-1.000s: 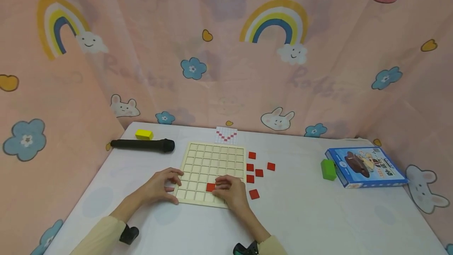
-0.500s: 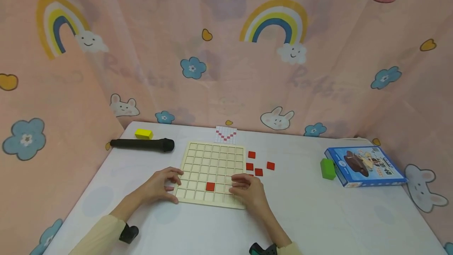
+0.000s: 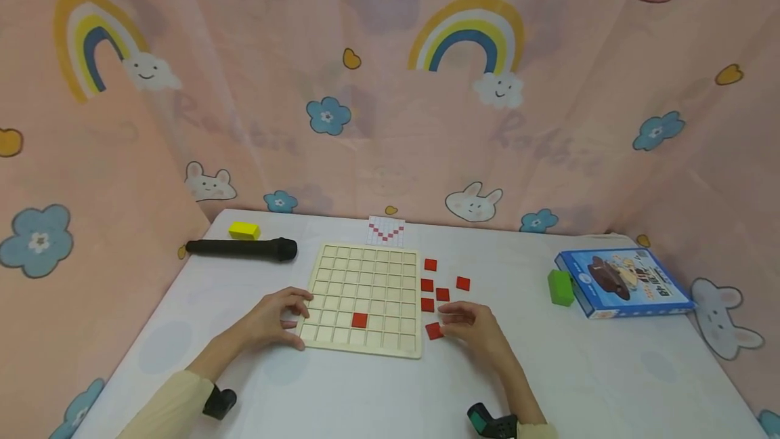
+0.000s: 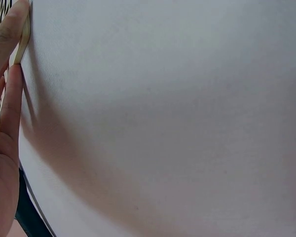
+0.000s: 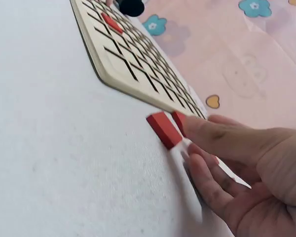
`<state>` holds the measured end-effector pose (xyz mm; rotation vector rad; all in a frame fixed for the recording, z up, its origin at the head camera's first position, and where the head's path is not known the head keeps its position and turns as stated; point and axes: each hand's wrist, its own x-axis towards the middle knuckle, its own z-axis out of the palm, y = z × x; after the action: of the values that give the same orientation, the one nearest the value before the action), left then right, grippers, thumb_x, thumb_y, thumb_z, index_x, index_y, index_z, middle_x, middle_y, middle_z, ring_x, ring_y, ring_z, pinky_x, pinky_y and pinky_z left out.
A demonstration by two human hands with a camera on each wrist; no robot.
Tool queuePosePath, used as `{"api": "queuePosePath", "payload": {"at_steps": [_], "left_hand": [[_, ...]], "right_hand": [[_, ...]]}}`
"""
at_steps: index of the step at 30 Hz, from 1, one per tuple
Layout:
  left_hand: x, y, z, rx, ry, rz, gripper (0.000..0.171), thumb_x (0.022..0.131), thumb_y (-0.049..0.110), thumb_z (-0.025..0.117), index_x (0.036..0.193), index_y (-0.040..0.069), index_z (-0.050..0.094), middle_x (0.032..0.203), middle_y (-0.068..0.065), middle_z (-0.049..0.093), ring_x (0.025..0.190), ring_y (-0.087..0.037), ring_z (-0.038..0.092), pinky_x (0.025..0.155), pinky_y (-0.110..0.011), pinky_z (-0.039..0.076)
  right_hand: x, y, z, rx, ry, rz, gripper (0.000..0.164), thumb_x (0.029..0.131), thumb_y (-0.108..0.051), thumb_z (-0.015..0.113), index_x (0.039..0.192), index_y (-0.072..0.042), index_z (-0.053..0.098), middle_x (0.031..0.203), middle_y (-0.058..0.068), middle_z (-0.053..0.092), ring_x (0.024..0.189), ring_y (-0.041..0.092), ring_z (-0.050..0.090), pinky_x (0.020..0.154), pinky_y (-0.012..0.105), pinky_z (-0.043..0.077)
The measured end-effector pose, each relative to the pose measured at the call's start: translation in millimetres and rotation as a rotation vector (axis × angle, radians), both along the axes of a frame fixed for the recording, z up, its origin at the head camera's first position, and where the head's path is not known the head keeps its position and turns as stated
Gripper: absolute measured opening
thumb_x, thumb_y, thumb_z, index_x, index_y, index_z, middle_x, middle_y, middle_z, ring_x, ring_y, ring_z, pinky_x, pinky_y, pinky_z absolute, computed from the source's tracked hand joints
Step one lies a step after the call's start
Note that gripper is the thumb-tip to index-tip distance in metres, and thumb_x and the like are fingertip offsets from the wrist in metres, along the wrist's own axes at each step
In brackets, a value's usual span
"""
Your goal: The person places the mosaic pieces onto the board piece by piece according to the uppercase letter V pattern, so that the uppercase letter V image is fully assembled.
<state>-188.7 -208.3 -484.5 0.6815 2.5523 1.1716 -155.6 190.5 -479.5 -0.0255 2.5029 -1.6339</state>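
A cream board (image 3: pixel 390 352) with a square grid lies on the table, with one red square tile (image 3: pixel 359 320) in a cell of a lower row. My left hand (image 3: pixel 274 317) rests at the board's left edge, thumb and fingertips touching its side; in the left wrist view its fingers (image 4: pixel 11 106) are mostly straight. Right of the board lie several loose red tiles. My right hand (image 3: pixel 478 330) is at the nearest loose tile (image 3: pixel 434 330), thumb and fingertips right at its right edge. In the right wrist view that red tile (image 5: pixel 164 129) sits just ahead of the parted thumb and fingers.
A small pattern card (image 3: pixel 386 231) lies behind the board. At the back left are a black microphone (image 3: pixel 240 249) and a yellow block (image 3: pixel 244 231). A green block (image 3: pixel 560 288) leans near a blue box (image 3: pixel 624 283) on the right. A pink printed curtain surrounds the table.
My right hand has let go of the red tile in the board's cell and moved right, off the board, to the nearest loose tile. My left hand stays at the edge.
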Motion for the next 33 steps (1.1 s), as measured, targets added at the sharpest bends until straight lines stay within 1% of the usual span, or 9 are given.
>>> {"api": "queuePosePath", "payload": {"at_steps": [3,5,8,10,13,17,26,29,33], "left_hand": [[0.2,0.4,-0.3,0.002,-0.009,0.001,0.042,0.061,0.021,0.09,0.091,0.012,0.064,0.13,-0.012,0.051,0.115,-0.031,0.052,0.079,-0.014,0.053],[-0.7,0.4,0.0,0.004,-0.011,0.002,0.042,0.06,0.021,0.09,0.091,0.012,0.064,0.13,-0.012,0.051,0.114,-0.031,0.052,0.079,-0.014,0.053],[-1.9,0.9,0.5,0.007,-0.015,0.001,0.042,0.06,0.02,0.091,0.092,0.011,0.064,0.13,-0.012,0.05,0.111,-0.029,0.053,0.079,-0.015,0.053],[-2.3,1.2,0.5,0.01,-0.019,0.003,0.042,0.06,0.02,0.091,0.091,0.011,0.064,0.13,-0.013,0.05,0.109,-0.028,0.053,0.079,-0.016,0.054],[-2.7,1.1,-0.9,0.015,-0.023,0.004,0.042,0.06,0.021,0.09,0.092,0.011,0.064,0.131,-0.013,0.05,0.107,-0.027,0.053,0.079,-0.017,0.054],[-1.3,-0.1,-2.0,0.022,-0.033,0.005,0.042,0.061,0.021,0.09,0.092,0.011,0.064,0.131,-0.014,0.05,0.108,-0.028,0.053,0.08,-0.018,0.054],[6.9,-2.5,-0.3,0.014,-0.012,0.019,0.042,0.061,0.021,0.09,0.091,0.01,0.064,0.131,-0.015,0.05,0.114,-0.034,0.053,0.08,-0.02,0.055],[5.9,-0.9,-0.3,0.006,-0.016,0.036,0.042,0.061,0.023,0.09,0.091,0.012,0.064,0.131,-0.013,0.051,0.115,-0.033,0.052,0.081,-0.021,0.055],[2.8,1.2,-0.8,0.007,-0.014,0.036,0.042,0.061,0.022,0.09,0.091,0.012,0.064,0.131,-0.012,0.05,0.113,-0.031,0.052,0.082,-0.021,0.055]], "right_hand": [[-3.2,10.8,-4.3,0.004,-0.029,0.15,0.031,0.082,-0.006,0.074,0.112,0.0,0.067,0.107,0.012,0.067,0.092,0.023,0.065,0.082,0.025,0.056],[-5.9,14.8,-5.8,0.003,-0.042,0.214,0.031,0.083,-0.008,0.074,0.112,0.0,0.067,0.107,0.011,0.067,0.091,0.021,0.064,0.081,0.022,0.055],[-7.5,17.0,-5.2,0.015,-0.02,0.251,0.027,0.084,-0.007,0.073,0.11,0.0,0.067,0.104,0.011,0.068,0.088,0.021,0.063,0.079,0.021,0.055],[-8.1,17.3,-5.0,0.016,-0.001,0.255,0.025,0.084,-0.006,0.072,0.108,0.001,0.068,0.103,0.011,0.068,0.087,0.021,0.063,0.078,0.02,0.055],[-7.0,16.6,-4.6,0.018,0.028,0.241,0.024,0.084,-0.004,0.072,0.107,0.002,0.067,0.102,0.013,0.067,0.086,0.022,0.063,0.077,0.021,0.056],[-4.6,14.5,-6.6,0.014,0.038,0.204,0.024,0.084,-0.005,0.073,0.106,0.002,0.067,0.1,0.013,0.068,0.086,0.022,0.065,0.078,0.022,0.056],[-0.1,9.3,-10.4,0.025,0.072,0.151,0.022,0.084,-0.006,0.073,0.104,0.0,0.068,0.098,0.011,0.069,0.085,0.02,0.066,0.078,0.021,0.056],[1.9,8.2,-10.0,0.026,0.084,0.103,0.022,0.083,-0.005,0.073,0.104,0.0,0.068,0.098,0.011,0.069,0.084,0.02,0.067,0.079,0.022,0.056],[4.6,7.0,-9.1,0.031,0.085,-0.005,0.021,0.081,-0.003,0.075,0.101,-0.002,0.07,0.097,0.01,0.07,0.085,0.021,0.068,0.081,0.025,0.056]]}}
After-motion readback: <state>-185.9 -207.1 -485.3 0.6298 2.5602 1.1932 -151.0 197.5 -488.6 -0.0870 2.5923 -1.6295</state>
